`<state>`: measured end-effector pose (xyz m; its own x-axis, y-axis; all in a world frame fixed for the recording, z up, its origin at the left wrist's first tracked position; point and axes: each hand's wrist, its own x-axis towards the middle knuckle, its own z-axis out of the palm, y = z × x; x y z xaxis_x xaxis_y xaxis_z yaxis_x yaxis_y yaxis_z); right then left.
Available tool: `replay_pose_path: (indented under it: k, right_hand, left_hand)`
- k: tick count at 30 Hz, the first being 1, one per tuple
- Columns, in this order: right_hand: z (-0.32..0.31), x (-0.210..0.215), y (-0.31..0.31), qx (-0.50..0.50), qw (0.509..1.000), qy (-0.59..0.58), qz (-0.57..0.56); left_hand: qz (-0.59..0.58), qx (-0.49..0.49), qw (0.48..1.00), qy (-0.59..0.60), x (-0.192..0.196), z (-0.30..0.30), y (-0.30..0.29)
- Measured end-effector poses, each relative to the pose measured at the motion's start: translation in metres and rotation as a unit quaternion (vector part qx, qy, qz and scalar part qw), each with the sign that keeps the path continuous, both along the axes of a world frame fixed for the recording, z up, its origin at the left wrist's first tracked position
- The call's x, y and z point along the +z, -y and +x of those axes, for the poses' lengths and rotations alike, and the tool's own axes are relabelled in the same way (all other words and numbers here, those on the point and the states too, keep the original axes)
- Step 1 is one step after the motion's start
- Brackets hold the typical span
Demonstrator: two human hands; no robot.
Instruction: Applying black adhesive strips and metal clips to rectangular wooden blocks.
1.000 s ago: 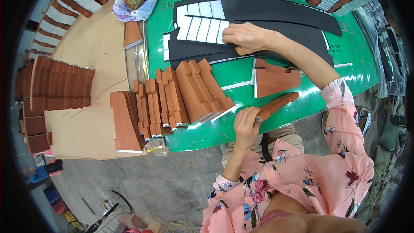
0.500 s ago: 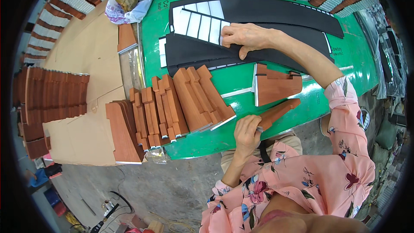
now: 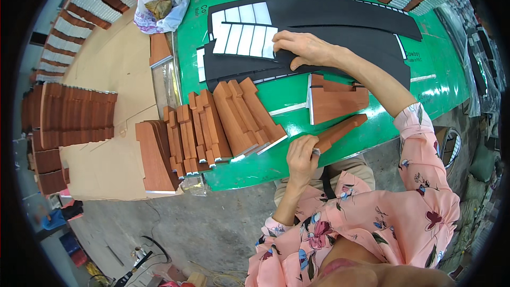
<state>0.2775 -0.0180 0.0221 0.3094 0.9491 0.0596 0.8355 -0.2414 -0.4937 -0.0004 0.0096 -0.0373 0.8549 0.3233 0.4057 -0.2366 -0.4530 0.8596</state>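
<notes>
White strip panel [image 3: 245, 41], divided by thin black lines, is lying on the black sheets [image 3: 329, 13] towards the far side of the green table [image 3: 255, 174], probably facing up so that single strips are being left easy to reach. The right hand [image 3: 305, 49] is touching its right edge with curled fingertips, the thumb pointing out below; I cannot tell whether this grip is pinching a strip. Its forearm is slanting over the table from the right, the elbow bending outward. The left hand [image 3: 303, 157] is gripping a brown wedge-shaped block [image 3: 342, 132] by its left end, wrist bending at the table's near edge, perhaps for steadiness. More brown blocks [image 3: 234, 117] are lying in a fanned row leftward, likely for easy picking.
</notes>
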Motion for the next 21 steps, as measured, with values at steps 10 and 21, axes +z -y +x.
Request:
replay_pose_path:
  k: [10, 21]
  right_hand:
    - [-0.006, -0.008, 0.009, 0.026, 0.998, 0.024, 0.042]
    - [-0.02, -0.012, 0.012, -0.096, 0.982, -0.072, 0.148]
  left_hand:
    - [0.018, 0.011, 1.0, -0.004, -0.003, -0.002, 0.001]
    - [0.007, 0.008, 1.0, -0.011, 0.0, -0.003, 0.001]
